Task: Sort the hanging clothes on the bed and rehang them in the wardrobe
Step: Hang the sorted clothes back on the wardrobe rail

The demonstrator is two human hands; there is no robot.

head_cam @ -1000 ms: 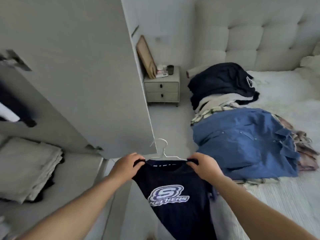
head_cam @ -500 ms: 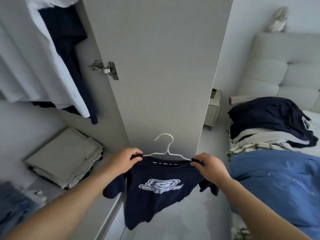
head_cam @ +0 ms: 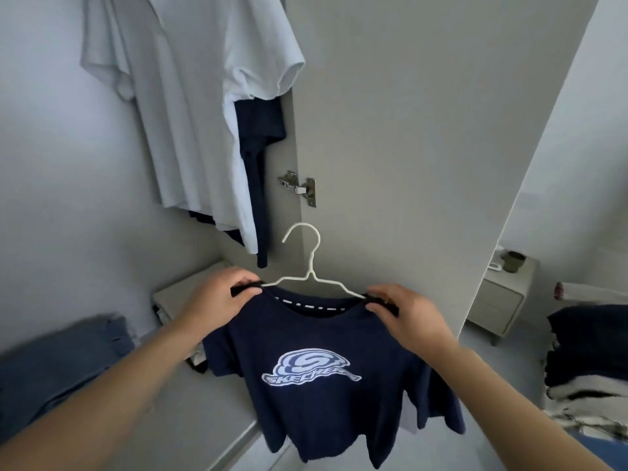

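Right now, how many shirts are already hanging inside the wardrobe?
2 can be seen: a white shirt in front and a dark blue shirt behind it, at upper left. More may be hidden behind them.

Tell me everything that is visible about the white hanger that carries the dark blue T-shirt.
The hanger is thin and white, and looks like coated wire. Its open hook stands upright above a short straight neck, free of any rail, in front of the wardrobe door. Two sloping arms run down from the neck into the collar of the dark blue T-shirt, which hangs on it; their ends are hidden in the cloth. The left hand and the right hand grip the shirt's shoulders over those ends and hold the hanger level.
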